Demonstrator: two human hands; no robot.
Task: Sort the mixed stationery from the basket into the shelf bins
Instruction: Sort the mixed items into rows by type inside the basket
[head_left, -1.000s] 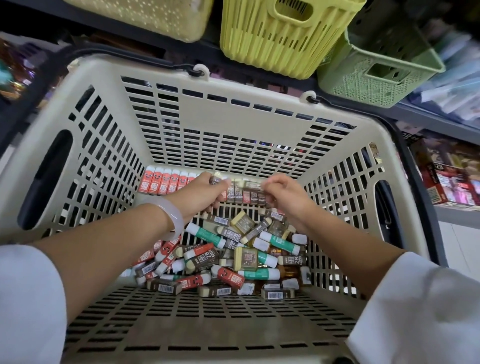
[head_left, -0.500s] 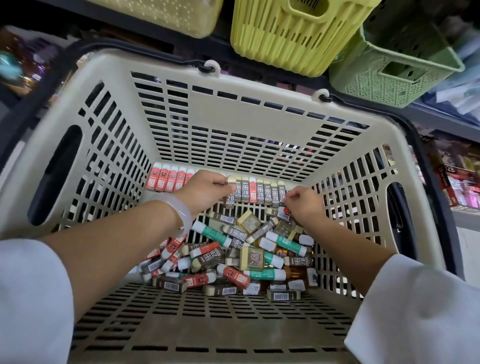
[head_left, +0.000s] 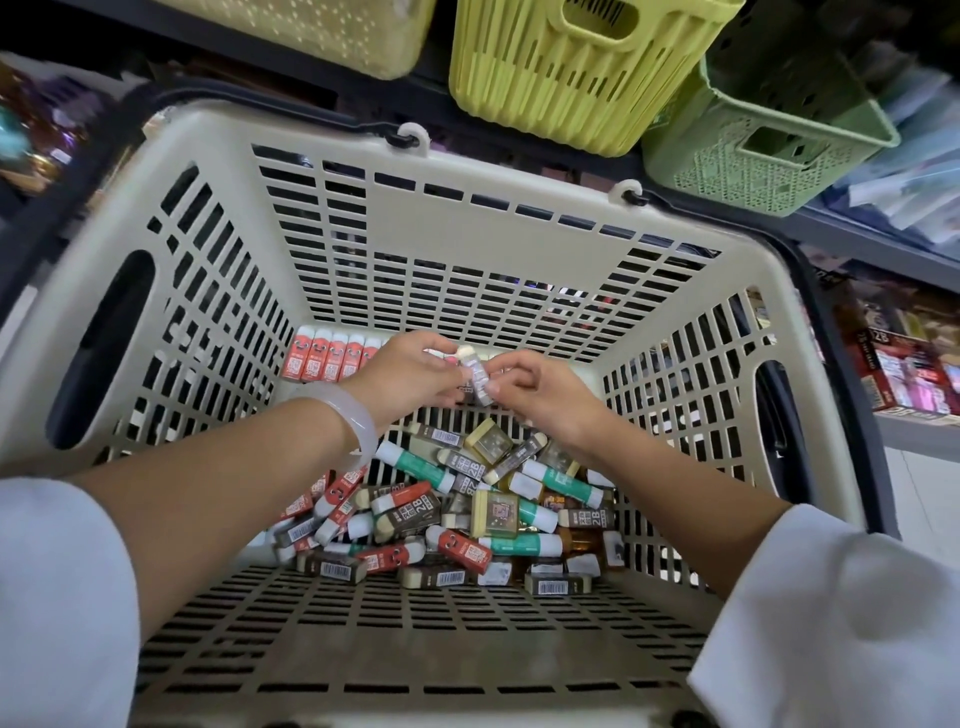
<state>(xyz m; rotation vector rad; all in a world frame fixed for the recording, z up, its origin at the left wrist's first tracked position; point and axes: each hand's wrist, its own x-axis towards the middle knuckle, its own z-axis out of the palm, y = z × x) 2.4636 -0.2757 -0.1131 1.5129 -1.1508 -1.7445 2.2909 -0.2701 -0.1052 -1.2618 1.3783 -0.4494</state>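
Note:
A big beige slotted basket fills the view. On its floor lies a loose pile of erasers in red, brown and green sleeves. A tidy row of red erasers stands against the far wall. Above the pile, my left hand and my right hand meet, and both pinch one small brown-sleeved eraser, the left at its top, the right at its lower end. The rest of the far row is hidden behind my hands.
Above the basket hang shelf bins: a pale yellow bin at left, a bright yellow-green bin in the middle, a green bin at right. Boxed goods sit on a lower shelf at right.
My right hand rose from the pile and came left to meet my left hand. A brown-sleeved eraser is now pinched between them, above the far row.

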